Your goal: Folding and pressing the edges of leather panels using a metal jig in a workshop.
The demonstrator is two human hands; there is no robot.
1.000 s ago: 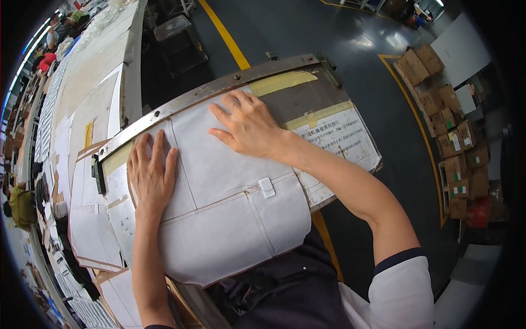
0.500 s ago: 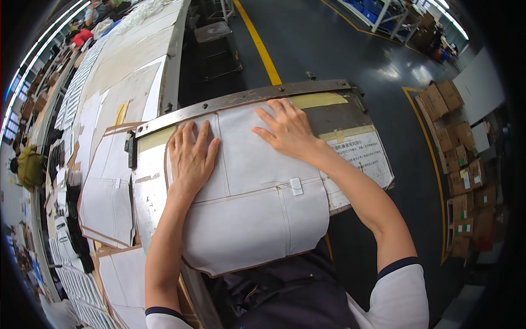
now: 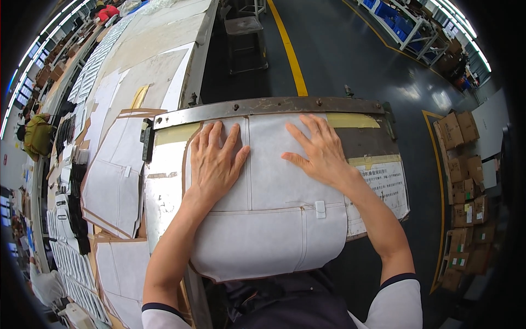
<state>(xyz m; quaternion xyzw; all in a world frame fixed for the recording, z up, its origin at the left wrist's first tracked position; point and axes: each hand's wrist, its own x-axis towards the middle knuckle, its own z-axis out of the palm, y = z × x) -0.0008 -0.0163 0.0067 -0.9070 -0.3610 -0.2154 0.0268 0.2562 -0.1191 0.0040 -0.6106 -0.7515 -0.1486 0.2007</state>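
Panel (image 3: 274,189) white, brown-edged, seamed; small tab (image 3: 320,209).

Hands (image 3: 215,162) (image 3: 322,155) palm-down, fingers (image 3: 231,138) apart, thumbs (image 3: 296,160) inward, forearms (image 3: 171,249) angled toward each other.

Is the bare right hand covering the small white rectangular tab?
No, the small white rectangular tab shows uncovered on the stitched white panel, lower in view than the right hand.

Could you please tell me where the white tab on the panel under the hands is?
In the head view, the white tab lies right of centre on the panel, at its crosswise seam, below the right hand.
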